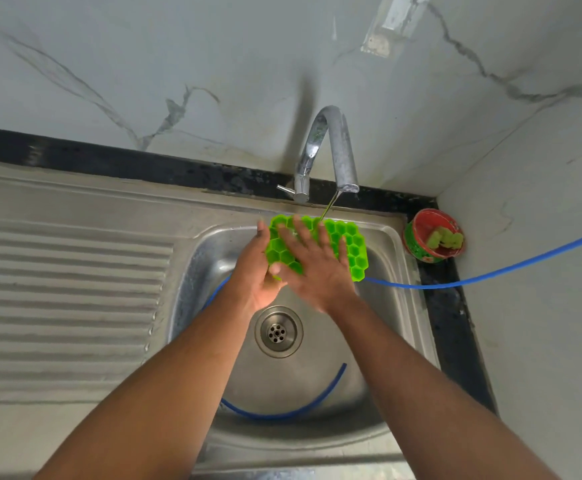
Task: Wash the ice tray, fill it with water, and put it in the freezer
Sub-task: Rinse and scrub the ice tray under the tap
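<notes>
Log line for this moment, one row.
stage: washing | ice tray under tap stream | left hand holds edge | right hand flat on top

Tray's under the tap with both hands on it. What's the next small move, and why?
Probably slide the right hand sideways across the green honeycomb ice tray toward its uncovered right-hand cells. The thin stream from the faucet lands on the tray's far edge, the flat fingers cover only the left and middle cells, and the left hand holds the tray's left edge over the sink.
</notes>
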Motion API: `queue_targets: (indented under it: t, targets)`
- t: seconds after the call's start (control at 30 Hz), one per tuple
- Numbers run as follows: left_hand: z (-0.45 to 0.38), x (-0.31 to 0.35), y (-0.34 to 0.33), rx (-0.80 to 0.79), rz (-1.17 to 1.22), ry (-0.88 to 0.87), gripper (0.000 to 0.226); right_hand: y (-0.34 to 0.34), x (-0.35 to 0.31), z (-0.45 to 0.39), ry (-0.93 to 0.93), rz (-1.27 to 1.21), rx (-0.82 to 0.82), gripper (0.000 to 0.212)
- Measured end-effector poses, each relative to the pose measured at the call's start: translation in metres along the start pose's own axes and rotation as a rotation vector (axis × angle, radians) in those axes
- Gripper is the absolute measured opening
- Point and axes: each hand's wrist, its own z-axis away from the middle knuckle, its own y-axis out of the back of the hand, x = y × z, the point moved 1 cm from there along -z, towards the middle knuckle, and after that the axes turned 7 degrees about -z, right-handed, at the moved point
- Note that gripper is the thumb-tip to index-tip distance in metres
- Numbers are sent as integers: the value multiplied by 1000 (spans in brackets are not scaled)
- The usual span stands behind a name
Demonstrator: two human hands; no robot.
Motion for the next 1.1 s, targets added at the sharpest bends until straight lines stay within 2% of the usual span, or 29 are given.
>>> queue_targets:
  t: [0.07, 0.17, 0.27, 0.37, 0.4, 0.5, 0.63, 0.73, 0.83, 0.93, 0.97, 1.07, 1.1]
  targets:
    - [3, -1, 8, 19, -14, -7, 62, -2, 5, 0, -48, -13, -16, 99]
    - [7, -7, 11, 24, -11, 29, 64, -1, 9, 4, 84, 77, -68, 110]
    - [5, -8, 12, 39, -18, 33, 64, 10, 22, 2, -6, 53, -22, 117]
    - [0, -10, 5, 44, -11, 54, 68, 4, 15, 10, 184, 167, -79, 113]
    - [-1, -11, 1, 43, -6, 52, 67, 2, 15, 12, 165, 141, -52, 107]
    - [-3, -18, -10, 51, 2, 32, 63, 1, 14, 15, -138, -32, 151, 98]
    - [-5, -23, -7, 32, 70, 62, 66, -11, 1, 26, 25, 51, 136, 91]
    - [-3, -25, -3, 17, 50, 2, 56, -7, 4, 22, -233, -81, 179, 96]
    - [-1, -28, -1, 16, 89, 36, 61, -9, -5, 20, -76, 16, 114, 88]
    - [-2, -27, 2, 38, 35, 2, 59, -6, 2, 17, -197, -76, 131, 97]
    - [0, -26, 2, 37, 26, -6, 60, -7, 4, 17, -167, -63, 121, 102]
    - [1, -23, 3, 52, 49, 12, 60, -7, 9, 22, 80, 14, 21, 109]
    - [1, -22, 4, 71, 43, 8, 59, -4, 16, 23, 31, -19, 35, 107]
